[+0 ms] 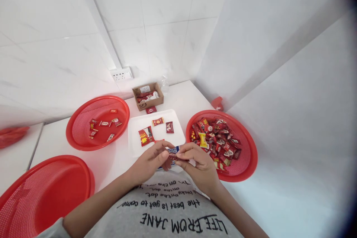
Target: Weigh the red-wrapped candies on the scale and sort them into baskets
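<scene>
My left hand and my right hand meet over the near edge of the white tray. Between their fingertips is a small dark red wrapped candy; both hands are closed on it, the right in a pinch. A blue and white printed thing shows behind the candy, mostly hidden by my fingers. On the tray lie a larger red packet, an orange-red wrapped candy and a dark red wrapped candy.
At right, a red basket holds many wrapped candies. Another red basket at left has several candies inside. One more red basket stands at lower left. Behind the tray is a cardboard box with packets, near a wall socket.
</scene>
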Demonstrator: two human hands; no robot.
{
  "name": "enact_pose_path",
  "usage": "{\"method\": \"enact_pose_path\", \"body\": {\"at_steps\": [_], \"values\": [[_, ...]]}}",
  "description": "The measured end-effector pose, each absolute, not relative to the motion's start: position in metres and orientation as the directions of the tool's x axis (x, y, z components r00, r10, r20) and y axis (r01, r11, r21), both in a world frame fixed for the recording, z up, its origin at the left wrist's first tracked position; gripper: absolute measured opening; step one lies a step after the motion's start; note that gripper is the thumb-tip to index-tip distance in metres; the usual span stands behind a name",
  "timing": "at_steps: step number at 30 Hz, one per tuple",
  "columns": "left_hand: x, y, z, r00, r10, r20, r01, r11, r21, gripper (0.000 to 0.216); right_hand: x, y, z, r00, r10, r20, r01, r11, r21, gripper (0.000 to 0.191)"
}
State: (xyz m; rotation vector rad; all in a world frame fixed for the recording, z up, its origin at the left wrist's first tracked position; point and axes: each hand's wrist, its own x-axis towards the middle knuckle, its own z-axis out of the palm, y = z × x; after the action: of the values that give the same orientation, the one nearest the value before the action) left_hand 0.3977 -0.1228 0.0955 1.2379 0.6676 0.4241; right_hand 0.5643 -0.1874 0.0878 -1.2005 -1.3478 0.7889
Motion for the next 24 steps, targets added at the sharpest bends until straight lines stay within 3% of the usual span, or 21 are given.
{"method": "enact_pose_path", "body": {"at_steps": [3,6,14,19,24], "values": [[0.399,-0.123,0.093,0.729,0.624,-0.282,0.006,0.406,0.914,0.029,0.563,-0.187,0.085,0.111,0.952,0.285,0.235,0.254,-0.938,0.008],[0.399,-0.123,0.091,0.682,0.689,-0.244,-0.08,0.403,0.912,0.023,0.562,-0.187,0.08,0.135,0.963,0.233,0.211,0.202,-0.956,0.014],[0.4,-0.124,0.093,0.607,0.767,-0.207,-0.086,0.322,0.943,0.033,0.568,-0.185,0.074,0.149,0.989,0.0,-0.214,0.032,-0.976,0.034],[0.402,-0.125,0.096,0.607,0.771,-0.193,-0.018,0.256,0.967,0.032,0.567,-0.181,0.076,0.117,0.986,-0.123,-0.184,-0.1,-0.978,0.02],[0.402,-0.124,0.096,0.601,0.779,-0.178,-0.027,0.242,0.97,0.026,0.566,-0.181,0.076,0.132,0.989,-0.07,-0.091,-0.058,-0.994,0.013]]}}
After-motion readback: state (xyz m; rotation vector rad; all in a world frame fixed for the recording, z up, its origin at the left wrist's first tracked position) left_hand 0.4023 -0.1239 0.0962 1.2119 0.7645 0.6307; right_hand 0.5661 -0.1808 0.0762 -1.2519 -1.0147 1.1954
